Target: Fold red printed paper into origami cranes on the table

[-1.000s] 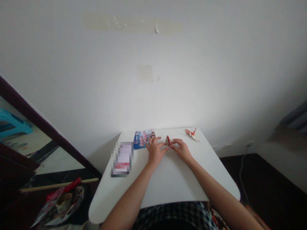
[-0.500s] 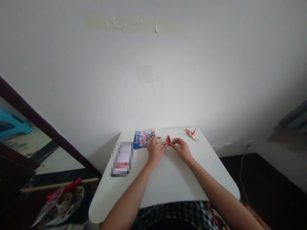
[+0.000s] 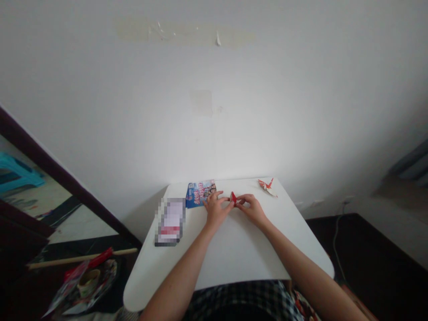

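Between my two hands is a small piece of folded red paper [image 3: 233,199], held just above or on the white table [image 3: 240,249]. My left hand [image 3: 216,208] pinches its left side with thumb and index finger, while the other fingers spread over the edge of a blue printed leaflet [image 3: 195,196]. From the other side, my right hand [image 3: 252,208] grips the paper between its fingertips. A folded red and white paper crane [image 3: 267,185] lies near the far right corner of the table.
A pixelated phone-like object [image 3: 170,221] lies on the table's left side. Behind the table rises a white wall [image 3: 234,111]. To the left a dark-framed mirror [image 3: 67,187] leans, with a wooden stick [image 3: 80,258] and bags on the floor. A cable [image 3: 337,240] runs down at right.
The red paper has turned and its flaps look differently set, with a plainer red face showing. My right fingers have shifted slightly left toward it. My left hand has barely moved.
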A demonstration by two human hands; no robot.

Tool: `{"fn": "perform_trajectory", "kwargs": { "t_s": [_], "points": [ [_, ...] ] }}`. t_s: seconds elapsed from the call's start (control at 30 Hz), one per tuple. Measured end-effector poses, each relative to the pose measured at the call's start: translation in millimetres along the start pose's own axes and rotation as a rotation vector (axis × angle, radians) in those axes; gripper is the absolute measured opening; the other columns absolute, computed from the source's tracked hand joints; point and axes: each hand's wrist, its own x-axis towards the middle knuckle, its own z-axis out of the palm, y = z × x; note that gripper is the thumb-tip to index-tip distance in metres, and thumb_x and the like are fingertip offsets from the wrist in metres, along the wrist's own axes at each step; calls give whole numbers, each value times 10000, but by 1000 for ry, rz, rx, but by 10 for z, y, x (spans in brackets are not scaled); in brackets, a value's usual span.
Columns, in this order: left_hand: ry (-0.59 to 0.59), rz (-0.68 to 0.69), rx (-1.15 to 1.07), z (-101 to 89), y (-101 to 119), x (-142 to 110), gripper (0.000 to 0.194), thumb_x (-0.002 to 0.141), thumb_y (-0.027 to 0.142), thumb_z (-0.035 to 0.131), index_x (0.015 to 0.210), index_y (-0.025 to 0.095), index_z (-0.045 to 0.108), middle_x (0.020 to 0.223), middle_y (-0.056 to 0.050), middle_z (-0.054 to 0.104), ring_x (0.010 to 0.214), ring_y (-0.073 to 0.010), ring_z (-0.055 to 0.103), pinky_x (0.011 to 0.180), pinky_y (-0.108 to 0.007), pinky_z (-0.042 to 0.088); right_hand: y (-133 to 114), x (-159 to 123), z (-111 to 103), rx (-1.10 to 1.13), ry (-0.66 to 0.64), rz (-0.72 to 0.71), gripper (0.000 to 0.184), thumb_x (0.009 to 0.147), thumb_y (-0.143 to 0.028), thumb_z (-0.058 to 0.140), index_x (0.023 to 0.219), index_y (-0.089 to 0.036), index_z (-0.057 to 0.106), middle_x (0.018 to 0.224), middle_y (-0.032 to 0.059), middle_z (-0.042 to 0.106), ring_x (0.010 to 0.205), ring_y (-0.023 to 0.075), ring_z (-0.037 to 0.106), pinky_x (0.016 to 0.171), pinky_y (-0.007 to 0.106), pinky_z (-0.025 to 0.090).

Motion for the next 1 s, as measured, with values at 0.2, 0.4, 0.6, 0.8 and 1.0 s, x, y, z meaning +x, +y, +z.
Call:
{"fn": "perform_trajectory", "kwargs": {
  "t_s": [0.2,0.4,0.6,0.8,1.0],
  "points": [
    [-8,-9,14,-23,-5,14,14,792,281,794,798,292,801,1345,-34,650,1350,-316,461,1171,-680,260,-12,-4,14,-20,-18,8,216,822,-381,711,979,-245,772,832,34,737,971,237,640,915,356,467],
    [-37,-13,101,0,-12,-23,25,783,267,791,767,286,791,1351,-29,647,1354,-340,461,1166,-727,227,-25,-41,58,-150,-53,6,171,850,-395,701,903,-248,771,893,50,739,1038,262,600,971,395,435],
    [-54,-15,216,21,-23,-40,35,803,325,778,822,299,793,1415,-57,596,1383,-373,416,1143,-798,144,8,-49,140,-352,48,3,114,860,-341,722,901,-252,779,1107,94,670,1194,290,508,1055,450,398],
    [-53,25,246,8,4,-61,230,843,386,741,1071,390,768,1475,-69,537,1414,-374,379,1113,-826,165,-2,-75,177,-482,77,23,184,870,-389,724,963,-234,756,1193,127,606,1218,316,474,1061,472,392],
    [-93,85,280,-25,-24,-75,162,834,370,752,977,419,810,1545,-21,488,1438,-401,354,1126,-829,130,25,-85,181,-506,95,9,202,865,-380,728,993,-223,723,1161,121,600,1201,313,476,1045,463,402]
  ]
}}
